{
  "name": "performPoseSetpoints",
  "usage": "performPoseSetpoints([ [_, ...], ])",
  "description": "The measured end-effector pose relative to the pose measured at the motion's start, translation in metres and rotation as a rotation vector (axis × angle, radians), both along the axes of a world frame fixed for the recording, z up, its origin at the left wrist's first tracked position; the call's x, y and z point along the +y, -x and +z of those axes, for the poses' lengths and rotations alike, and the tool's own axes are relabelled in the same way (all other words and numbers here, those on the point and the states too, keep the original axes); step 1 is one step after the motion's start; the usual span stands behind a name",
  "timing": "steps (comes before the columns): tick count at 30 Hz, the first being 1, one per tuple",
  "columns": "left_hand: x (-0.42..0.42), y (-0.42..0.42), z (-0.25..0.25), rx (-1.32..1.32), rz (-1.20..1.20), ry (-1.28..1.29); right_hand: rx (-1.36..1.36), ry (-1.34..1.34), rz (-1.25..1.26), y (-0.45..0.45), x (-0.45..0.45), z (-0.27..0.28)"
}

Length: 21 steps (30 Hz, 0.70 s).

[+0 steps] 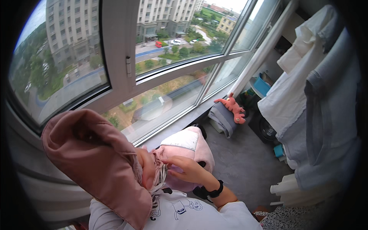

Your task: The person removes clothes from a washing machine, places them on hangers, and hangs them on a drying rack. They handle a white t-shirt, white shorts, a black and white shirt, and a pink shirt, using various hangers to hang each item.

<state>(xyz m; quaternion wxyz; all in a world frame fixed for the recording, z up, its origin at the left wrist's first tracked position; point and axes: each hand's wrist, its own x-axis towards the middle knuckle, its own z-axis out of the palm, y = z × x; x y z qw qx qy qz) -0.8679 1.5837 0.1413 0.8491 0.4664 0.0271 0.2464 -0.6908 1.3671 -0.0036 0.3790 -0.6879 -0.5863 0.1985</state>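
Observation:
A dusty-pink cloth item (106, 166), perhaps a brimmed sun hat, is raised at the left in front of my shirt, its folded opening turned upward. My left hand (147, 169) grips its gathered edge; the cloth hides the rest of that hand and arm. From the right, my right hand (185, 170), with a black band on the wrist, reaches to the bunched pink cloth and the striped strips (162, 174) beside the left hand. Its fingertips touch them, but whether they pinch is unclear. Below and beyond the hands lies a pink and white plush-like item (201, 152).
A window frame (118, 51) runs along the left and top. A red plush toy (234, 109) lies on a folded grey fabric bin (221, 118) by the sill. Clothes (319, 86) hang at the right, near a dark round-doored appliance (263, 128) and a blue container (261, 84).

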Motion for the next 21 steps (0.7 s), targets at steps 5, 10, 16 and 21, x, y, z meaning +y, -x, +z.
performPoseSetpoints([
  [5, 0.024, -0.092, -0.034, -0.103, -0.297, 0.014, -0.415, -0.345, -0.582, 0.009, -0.038, 0.092],
  [10, 0.016, -0.152, -0.039, -0.136, -0.696, 0.054, -1.211, -0.513, -0.969, 0.046, -0.051, 0.223],
  [16, -0.018, -0.197, -0.023, -0.119, -0.742, 0.204, -2.046, -0.527, -1.037, 0.049, -0.050, 0.409],
  [21, -0.036, -0.206, -0.031, -0.162, -0.932, 0.307, -2.505, -0.128, -1.270, 0.014, -0.058, 0.533],
])
